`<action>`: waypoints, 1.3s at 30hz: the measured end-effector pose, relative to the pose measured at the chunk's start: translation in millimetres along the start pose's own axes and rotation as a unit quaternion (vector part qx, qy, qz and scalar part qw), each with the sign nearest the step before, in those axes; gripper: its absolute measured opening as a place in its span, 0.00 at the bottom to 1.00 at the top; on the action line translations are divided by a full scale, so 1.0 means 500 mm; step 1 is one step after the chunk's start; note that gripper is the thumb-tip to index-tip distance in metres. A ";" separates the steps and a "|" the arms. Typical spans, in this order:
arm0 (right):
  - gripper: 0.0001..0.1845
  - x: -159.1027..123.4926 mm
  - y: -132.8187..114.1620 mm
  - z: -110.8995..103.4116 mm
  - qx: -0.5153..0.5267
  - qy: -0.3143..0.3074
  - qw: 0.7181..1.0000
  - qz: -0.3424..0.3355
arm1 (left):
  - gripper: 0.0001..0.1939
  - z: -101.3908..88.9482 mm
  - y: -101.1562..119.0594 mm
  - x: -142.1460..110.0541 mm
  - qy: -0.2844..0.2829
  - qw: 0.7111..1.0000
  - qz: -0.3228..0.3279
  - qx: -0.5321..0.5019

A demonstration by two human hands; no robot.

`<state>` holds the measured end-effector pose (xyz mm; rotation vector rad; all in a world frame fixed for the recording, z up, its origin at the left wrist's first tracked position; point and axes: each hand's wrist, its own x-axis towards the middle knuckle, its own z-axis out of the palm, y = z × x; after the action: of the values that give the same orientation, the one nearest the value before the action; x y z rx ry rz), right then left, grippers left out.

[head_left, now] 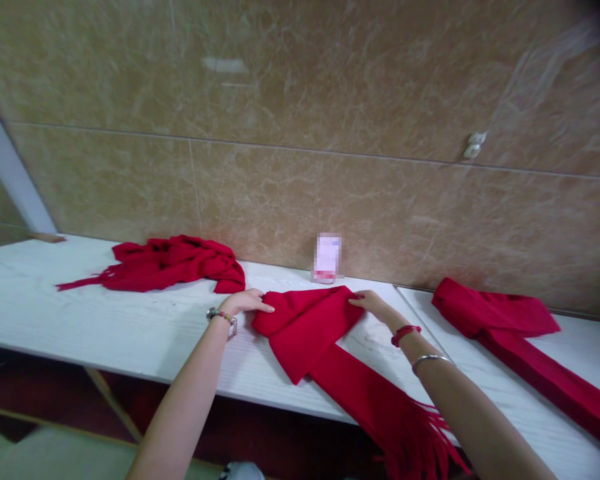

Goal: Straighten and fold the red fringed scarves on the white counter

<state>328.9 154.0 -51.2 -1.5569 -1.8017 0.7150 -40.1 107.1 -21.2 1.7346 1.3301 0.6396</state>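
A red fringed scarf (315, 320) lies partly folded on the white tabletop, its top folded over in a wide flap. One long tail of it runs to the lower right, and the fringe hangs over the front edge. My left hand (247, 302) pinches the upper left corner of the fold between thumb and fingers. At the upper right corner, my right hand (371, 303) grips the cloth in the same way. Beads circle my left wrist; a red cord and a silver bangle are on my right arm.
Left of my hands lies a crumpled red scarf (175, 263). Another red scarf (500, 310), folded, stretches along the right. A blurred-out pale pink item (327, 257) stands against the tiled wall (300, 200). The white tabletop (145, 333) has a seam at the right and dark shelves below.
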 end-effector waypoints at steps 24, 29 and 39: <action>0.20 -0.012 0.004 -0.042 0.050 0.070 0.996 0.028 | 0.21 0.011 -0.025 0.036 0.291 0.949 0.017 0.116; 0.29 -0.041 -0.052 0.017 -0.154 0.066 0.969 -0.181 | 0.23 0.043 -0.013 0.026 0.221 0.935 0.150 0.235; 0.29 -0.069 -0.039 0.062 -0.240 0.001 0.951 -0.193 | 0.28 0.087 -0.013 0.017 0.139 0.950 0.061 0.274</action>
<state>295.8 117.2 -60.4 -1.4104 -2.3054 0.0879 -6.4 102.4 -50.3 2.2468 1.7242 0.6387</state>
